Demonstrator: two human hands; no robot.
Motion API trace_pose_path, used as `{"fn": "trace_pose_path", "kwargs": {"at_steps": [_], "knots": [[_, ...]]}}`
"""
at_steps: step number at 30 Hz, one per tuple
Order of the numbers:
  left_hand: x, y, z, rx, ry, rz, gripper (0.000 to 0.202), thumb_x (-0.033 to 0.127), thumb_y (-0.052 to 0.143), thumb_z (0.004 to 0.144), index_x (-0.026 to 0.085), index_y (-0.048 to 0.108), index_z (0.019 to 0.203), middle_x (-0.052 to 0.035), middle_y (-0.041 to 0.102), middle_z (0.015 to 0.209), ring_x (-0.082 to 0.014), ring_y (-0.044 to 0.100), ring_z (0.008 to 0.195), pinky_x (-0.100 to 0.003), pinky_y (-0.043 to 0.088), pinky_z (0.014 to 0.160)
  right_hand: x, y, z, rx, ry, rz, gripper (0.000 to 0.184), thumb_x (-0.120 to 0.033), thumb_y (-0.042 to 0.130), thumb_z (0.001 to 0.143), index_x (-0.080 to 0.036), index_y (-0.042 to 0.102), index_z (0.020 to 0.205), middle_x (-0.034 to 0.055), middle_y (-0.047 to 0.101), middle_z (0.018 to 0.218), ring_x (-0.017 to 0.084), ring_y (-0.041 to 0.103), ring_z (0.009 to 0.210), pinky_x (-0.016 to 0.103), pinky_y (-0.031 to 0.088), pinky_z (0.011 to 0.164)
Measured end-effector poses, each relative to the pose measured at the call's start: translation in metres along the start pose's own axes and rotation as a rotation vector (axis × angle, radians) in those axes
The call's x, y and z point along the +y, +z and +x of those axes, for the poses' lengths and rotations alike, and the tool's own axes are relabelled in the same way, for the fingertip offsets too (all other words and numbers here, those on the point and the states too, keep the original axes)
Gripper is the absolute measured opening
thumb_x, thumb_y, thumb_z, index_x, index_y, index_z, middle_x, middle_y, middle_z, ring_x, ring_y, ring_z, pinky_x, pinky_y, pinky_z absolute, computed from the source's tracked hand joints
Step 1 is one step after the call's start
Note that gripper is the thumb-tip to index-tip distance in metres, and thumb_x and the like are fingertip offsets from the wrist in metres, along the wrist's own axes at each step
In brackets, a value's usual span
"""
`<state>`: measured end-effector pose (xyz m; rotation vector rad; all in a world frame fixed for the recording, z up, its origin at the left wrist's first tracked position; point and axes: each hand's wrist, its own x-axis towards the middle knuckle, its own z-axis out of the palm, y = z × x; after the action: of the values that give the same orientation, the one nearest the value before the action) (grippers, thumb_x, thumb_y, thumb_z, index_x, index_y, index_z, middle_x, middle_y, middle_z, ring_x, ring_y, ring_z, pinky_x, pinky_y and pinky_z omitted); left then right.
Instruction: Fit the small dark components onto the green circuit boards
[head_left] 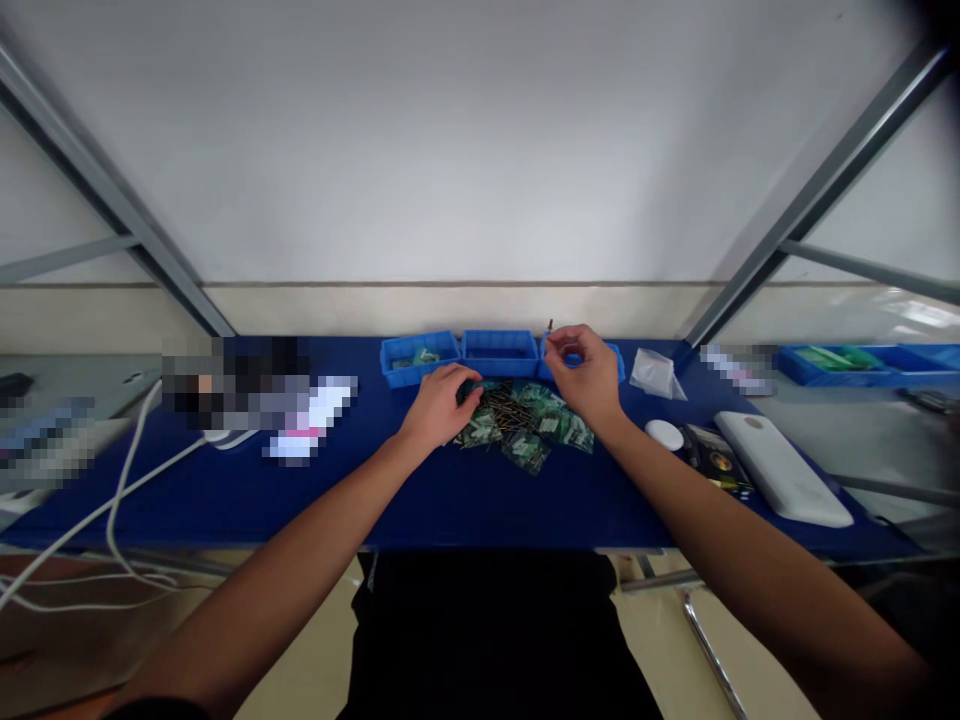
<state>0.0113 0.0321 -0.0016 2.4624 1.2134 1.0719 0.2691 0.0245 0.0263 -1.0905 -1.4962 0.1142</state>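
Observation:
My right hand [589,375] is raised over the right blue bin [611,352], pinching a small dark screw [550,325] that points upward. At the left edge of a loose pile of long brownish screws [506,410], my left hand [442,402] rests with its fingers curved and a gap between thumb and forefinger. Nothing shows in that gap but the pile behind. Small clear bags [526,450] with green-and-white printing lie around and under the screws. The left blue bin [401,373] holds a few similar bags. Between the two bins stands the middle blue bin [499,338].
On the blue table [450,510], a clear plastic bag [654,374], a round white object [664,435], a black packet [716,455] and a long white case [780,470] lie to the right. A lit phone [315,420] and white cables [124,480] are at left.

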Motion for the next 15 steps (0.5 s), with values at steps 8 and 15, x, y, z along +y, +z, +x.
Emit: {"fn": "trace_pose_path", "kwargs": {"at_steps": [8, 15], "knots": [[-0.004, 0.003, -0.001, -0.069, -0.011, -0.014, 0.016, 0.026, 0.066, 0.100, 0.022, 0.073, 0.113, -0.0101, 0.073, 0.118, -0.0294, 0.070, 0.116, -0.049, 0.056, 0.104, 0.012, 0.001, 0.004, -0.018, -0.161, -0.192, 0.016, -0.016, 0.062, 0.089, -0.023, 0.069, 0.102, 0.0043, 0.073, 0.095, 0.022, 0.070, 0.088, 0.038, 0.057, 0.087], [-0.001, 0.000, -0.001, -0.088, -0.028, -0.020, 0.015, 0.026, 0.065, 0.100, 0.022, 0.074, 0.112, -0.0096, 0.074, 0.116, -0.0285, 0.071, 0.113, -0.048, 0.058, 0.103, 0.028, -0.014, 0.014, -0.137, -0.156, -0.492, 0.014, -0.015, 0.060, 0.089, -0.020, 0.070, 0.097, 0.0108, 0.072, 0.093, 0.030, 0.066, 0.093, 0.047, 0.055, 0.092]]}}
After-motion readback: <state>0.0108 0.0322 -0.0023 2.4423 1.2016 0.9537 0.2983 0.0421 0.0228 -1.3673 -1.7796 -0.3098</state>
